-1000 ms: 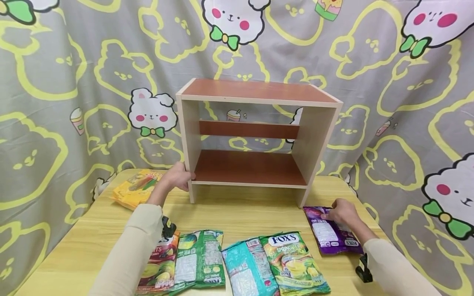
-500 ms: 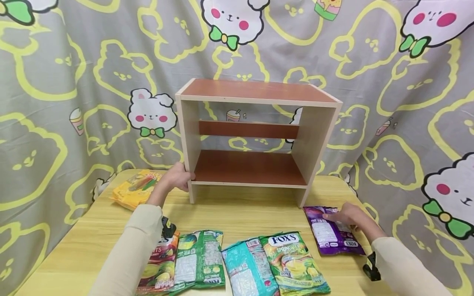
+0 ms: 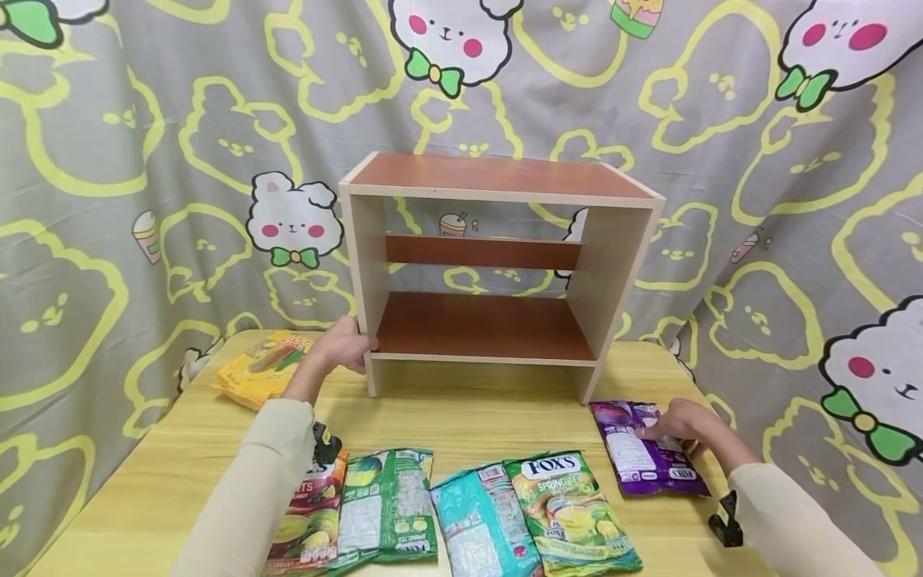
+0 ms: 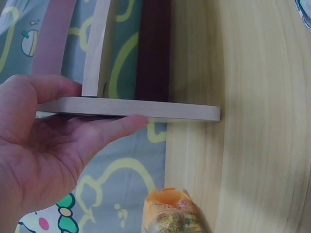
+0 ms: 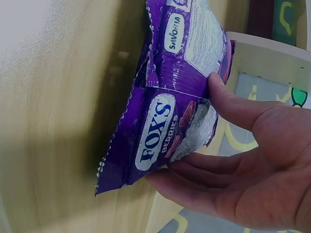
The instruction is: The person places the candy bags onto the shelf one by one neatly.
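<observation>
Your right hand (image 3: 683,425) pinches the purple bag (image 3: 633,451), thumb on its face, some fingertips hidden behind its edge; the bag lies just in front of and right of the shelf (image 3: 505,178). Your left arm reaches forward, and your left hand (image 3: 346,346) grips the shelf's left side panel (image 3: 356,264) between thumb and fingers, most fingertips out of sight. In front of the shelf, your left sleeve (image 3: 241,493) partly covers the red bag (image 3: 310,521), beside the green bag (image 3: 385,509); the frame crops the teal bag (image 3: 485,521).
</observation>
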{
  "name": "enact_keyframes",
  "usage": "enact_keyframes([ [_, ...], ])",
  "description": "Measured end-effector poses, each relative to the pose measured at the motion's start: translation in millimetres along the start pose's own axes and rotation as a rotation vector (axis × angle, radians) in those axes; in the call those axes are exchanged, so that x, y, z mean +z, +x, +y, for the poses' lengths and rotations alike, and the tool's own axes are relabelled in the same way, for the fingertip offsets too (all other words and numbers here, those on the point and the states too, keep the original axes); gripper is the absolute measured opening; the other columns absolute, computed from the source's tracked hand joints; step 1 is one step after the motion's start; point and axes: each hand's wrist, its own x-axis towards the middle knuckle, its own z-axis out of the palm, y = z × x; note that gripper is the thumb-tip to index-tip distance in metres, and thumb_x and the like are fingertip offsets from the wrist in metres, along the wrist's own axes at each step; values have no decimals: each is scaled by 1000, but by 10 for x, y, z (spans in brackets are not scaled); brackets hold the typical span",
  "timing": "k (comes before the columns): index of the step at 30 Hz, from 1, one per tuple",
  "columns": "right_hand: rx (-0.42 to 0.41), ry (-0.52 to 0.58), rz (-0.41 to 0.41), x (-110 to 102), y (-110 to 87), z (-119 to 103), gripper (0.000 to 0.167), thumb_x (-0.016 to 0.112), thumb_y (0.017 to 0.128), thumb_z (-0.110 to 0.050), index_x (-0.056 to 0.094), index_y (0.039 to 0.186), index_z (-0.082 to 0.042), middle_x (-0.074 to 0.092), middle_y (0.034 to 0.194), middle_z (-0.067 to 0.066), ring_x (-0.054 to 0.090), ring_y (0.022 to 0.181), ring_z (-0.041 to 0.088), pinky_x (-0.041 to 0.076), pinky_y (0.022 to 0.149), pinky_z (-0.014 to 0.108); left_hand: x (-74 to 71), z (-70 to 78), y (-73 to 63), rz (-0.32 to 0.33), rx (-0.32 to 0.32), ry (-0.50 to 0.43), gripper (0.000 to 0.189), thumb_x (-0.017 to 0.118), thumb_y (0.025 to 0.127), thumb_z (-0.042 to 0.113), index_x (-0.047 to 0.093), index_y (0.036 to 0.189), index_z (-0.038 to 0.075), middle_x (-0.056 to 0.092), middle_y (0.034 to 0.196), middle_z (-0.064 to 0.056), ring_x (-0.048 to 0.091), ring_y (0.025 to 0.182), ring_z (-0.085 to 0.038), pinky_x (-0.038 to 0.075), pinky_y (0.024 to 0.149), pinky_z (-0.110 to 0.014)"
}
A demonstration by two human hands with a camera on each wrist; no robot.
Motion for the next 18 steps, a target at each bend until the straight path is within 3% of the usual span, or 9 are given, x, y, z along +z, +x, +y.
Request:
enact_keyframes([
  [5,7,-17,13,3,8,-14,84,77,89,-42,44,122,28,57,112,39,64,90,43,62,75,48,-4,8,9,0,-5,13,43,54,94,8,50,130,-16,62,117,-35,69,83,-31,64,71,-40],
  [18,10,-18,28,0,-5,-40,83,79,87,-42,46,121,26,57,112,37,63,89,41,63,72,46,-5,21,7,0,-11,18,44,53,95,9,49,130,-17,60,119,-35,70,84,-32,64,71,-40],
])
